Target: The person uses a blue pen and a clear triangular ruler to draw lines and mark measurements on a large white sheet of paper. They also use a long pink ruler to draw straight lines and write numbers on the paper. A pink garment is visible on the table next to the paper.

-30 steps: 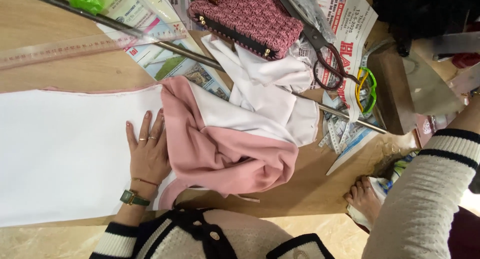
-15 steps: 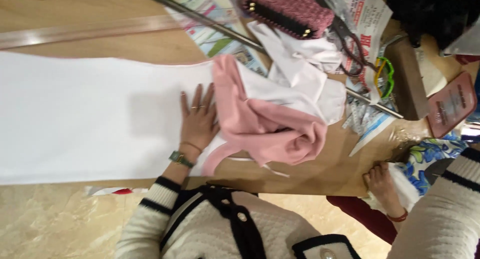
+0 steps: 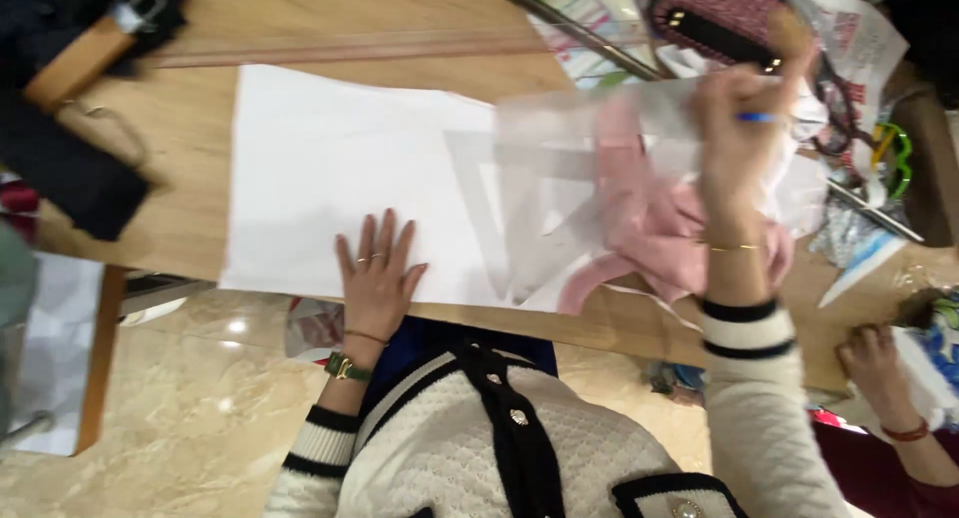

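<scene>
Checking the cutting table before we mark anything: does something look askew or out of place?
Yes. The pink fabric lies bunched and folded over the right end of the flat white paper, partly under the clear triangle ruler that the right hand holds. The left hand presses the paper.

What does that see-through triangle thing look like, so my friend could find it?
Start at the wooden table and find the big white sheet. At the sheet's right end, beside the pink cloth, the right hand holds a clear triangle ruler. You can see through it, unlike everything around it.
</scene>
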